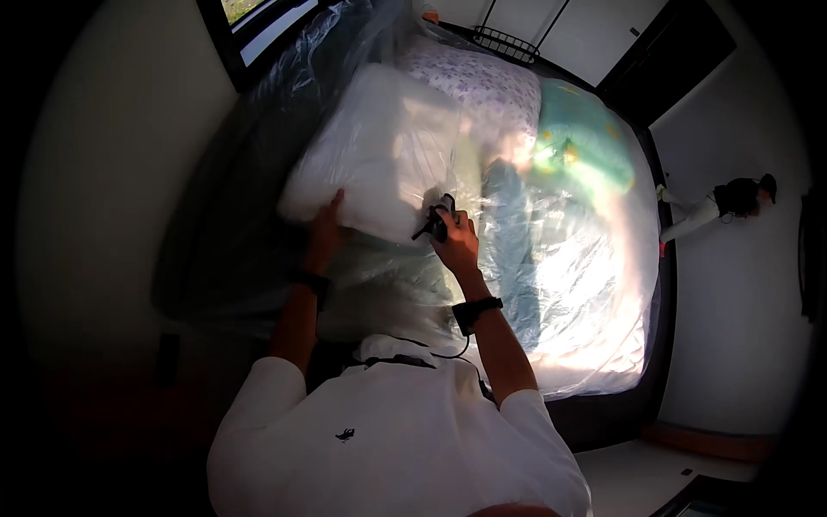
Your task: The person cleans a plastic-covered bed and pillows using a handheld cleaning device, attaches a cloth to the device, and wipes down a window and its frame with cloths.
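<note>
A white, soft-looking bundle (370, 146) in clear plastic lies before me on a plastic-covered bed. My left hand (326, 231) is at its near left edge, in shadow. One digit lies on top of the plastic, and the others appear to be tucked under the edge, mostly hidden. My right hand (461, 246) is closed around a black hand tool (441, 221) with a protruding bar, at the bundle's near right corner. Its exact kind is unclear. Dark bands are on both of my wrists, and a cable runs from the right one.
Clear plastic sheeting (568, 267) spreads over the bed, brightly lit on the right. Beyond the bundle lie a purple-patterned pillow (491, 90) and a green pillow (586, 142). Another person (732, 198) stands at the right beyond the bed. A window (258, 30) is at upper left.
</note>
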Available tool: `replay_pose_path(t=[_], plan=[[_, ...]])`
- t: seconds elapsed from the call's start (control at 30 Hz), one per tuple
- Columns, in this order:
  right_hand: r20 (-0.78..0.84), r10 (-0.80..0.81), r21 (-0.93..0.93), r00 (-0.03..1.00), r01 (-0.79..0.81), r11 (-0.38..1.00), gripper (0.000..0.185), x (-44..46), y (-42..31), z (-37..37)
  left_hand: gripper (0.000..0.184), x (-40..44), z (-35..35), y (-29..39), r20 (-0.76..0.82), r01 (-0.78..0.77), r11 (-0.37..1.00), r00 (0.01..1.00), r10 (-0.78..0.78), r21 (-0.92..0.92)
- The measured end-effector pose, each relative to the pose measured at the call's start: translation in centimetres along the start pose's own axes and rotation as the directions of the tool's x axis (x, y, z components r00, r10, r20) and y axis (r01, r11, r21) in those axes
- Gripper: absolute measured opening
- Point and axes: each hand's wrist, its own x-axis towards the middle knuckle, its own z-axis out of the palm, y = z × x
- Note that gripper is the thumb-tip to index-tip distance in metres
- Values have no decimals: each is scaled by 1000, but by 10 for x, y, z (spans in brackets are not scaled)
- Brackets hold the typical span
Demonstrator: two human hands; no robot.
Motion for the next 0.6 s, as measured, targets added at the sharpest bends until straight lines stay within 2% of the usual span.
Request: replay_pose_path(t=[0.03,0.07,0.1,0.13,0.2,0.23,0.33,0.37,0.43,0.5,0.57,0.6], plan=[[-75,-115,54,991,119,991,60,5,-6,4,104,9,-9,12,35,59,998,998,-58,-12],[56,-156,76,986,152,985,63,8,-12,6,106,17,-9,19,71,118,993,991,-116,-21],[185,-197,105,963,180,978,67,9,-12,7,106,24,-3,18,85,101,995,992,-98,-21],[190,-203,102,961,186,977,67,6,-2,4,109,24,6,16,83,154,988,985,-152,-23],[467,-104,-57,878,147,988,71,0,16,3,112,26,23,12,78,213,977,975,-210,-33],[472,-108,-60,875,154,986,71,1,28,1,110,27,33,9,62,209,978,976,-208,-17],[420,118,-70,900,-97,993,76,8,65,0,109,36,37,13,26,196,981,980,-195,-5],[424,113,-74,899,-90,993,76,9,72,3,110,38,37,12,10,180,984,984,-179,-4],[415,324,-131,850,-297,946,76,9,73,9,112,35,38,3,6,184,982,983,-184,31],[372,255,-103,893,-234,967,76,7,48,29,114,31,27,-16,3,188,980,982,-189,65],[262,48,-2,964,-49,999,77,11,22,48,112,3,18,-1,-190,-26,990,980,53,140],[270,-18,-13,963,22,1000,78,10,1,60,112,-5,32,-21,-219,31,995,976,-9,99]])
